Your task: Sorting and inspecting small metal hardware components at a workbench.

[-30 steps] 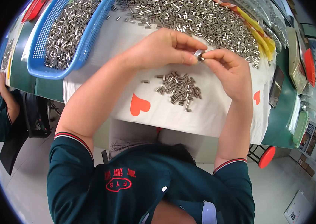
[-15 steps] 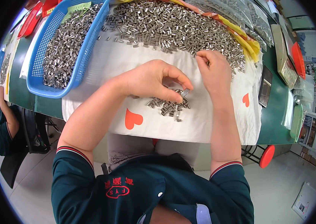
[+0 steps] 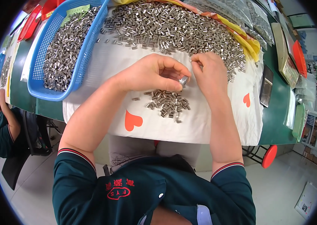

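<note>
Between thumb and fingertips my left hand [image 3: 158, 75] pinches a small shiny metal ring-like piece [image 3: 183, 80], its exact kind unclear. Close to its right, the thumb and forefinger of my right hand [image 3: 211, 71] are pinched together at the front of a big heap of small metal pins [image 3: 166, 26]; a tiny bright bit shows at the fingertips, too small to name. Under and in front of my left hand lies a smaller pile of metal pins [image 3: 168, 104] on the white cloth [image 3: 192, 127], which has red hearts on it.
A blue mesh basket [image 3: 32, 78] full of metal pins stands at the left on the green table [image 3: 274, 127]. A dark flat phone-like object [image 3: 266, 86] lies to the right. Plastic bags [image 3: 237, 11] are at the back. Another person's arm [image 3: 6, 108] shows at far left.
My left hand has moved up and away from the small pile with the metal piece. My right hand has shifted slightly left, toward it.
</note>
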Action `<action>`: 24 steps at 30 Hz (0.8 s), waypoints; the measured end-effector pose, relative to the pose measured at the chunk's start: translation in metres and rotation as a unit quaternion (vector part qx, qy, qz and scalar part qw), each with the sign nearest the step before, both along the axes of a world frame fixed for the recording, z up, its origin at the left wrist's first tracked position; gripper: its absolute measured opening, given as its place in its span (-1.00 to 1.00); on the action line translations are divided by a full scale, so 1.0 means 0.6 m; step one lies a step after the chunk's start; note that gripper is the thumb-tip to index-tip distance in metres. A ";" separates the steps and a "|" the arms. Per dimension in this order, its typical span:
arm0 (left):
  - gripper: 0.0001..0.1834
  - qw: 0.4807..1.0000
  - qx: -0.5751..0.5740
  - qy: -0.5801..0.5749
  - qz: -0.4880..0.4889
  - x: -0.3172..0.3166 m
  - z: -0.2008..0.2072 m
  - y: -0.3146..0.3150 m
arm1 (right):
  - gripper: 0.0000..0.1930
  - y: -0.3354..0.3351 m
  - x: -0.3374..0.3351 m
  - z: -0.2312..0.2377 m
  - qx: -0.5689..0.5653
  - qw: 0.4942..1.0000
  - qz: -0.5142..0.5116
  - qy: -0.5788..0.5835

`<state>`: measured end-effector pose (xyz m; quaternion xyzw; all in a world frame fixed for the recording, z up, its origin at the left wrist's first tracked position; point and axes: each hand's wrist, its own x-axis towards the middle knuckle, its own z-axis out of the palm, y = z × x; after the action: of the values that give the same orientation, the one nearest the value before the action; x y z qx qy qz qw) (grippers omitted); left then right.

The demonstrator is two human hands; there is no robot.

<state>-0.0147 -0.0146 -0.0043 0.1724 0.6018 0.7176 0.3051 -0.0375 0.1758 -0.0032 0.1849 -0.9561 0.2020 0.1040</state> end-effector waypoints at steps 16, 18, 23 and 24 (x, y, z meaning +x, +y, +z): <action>-0.64 0.990 0.035 -0.006 0.135 -0.011 -0.004 0.003 | -0.91 -0.008 0.027 0.032 -0.349 0.916 0.077 -0.184; -0.63 0.990 0.025 -0.007 0.136 -0.009 -0.009 0.000 | -0.91 -0.009 0.027 0.032 -0.339 0.921 0.081 -0.174; -0.64 0.982 -0.068 0.052 0.169 -0.003 -0.004 0.004 | -0.90 -0.023 0.042 0.038 -0.216 0.970 0.070 -0.081; -0.64 0.976 -0.091 0.068 0.184 -0.003 -0.003 0.006 | -0.90 -0.024 0.041 0.036 -0.219 0.969 0.073 -0.090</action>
<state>-0.0165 -0.0108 -0.0059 0.0783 0.7050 0.6907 0.1403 -0.0130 0.1615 0.0184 0.2078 -0.8781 0.4290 0.0409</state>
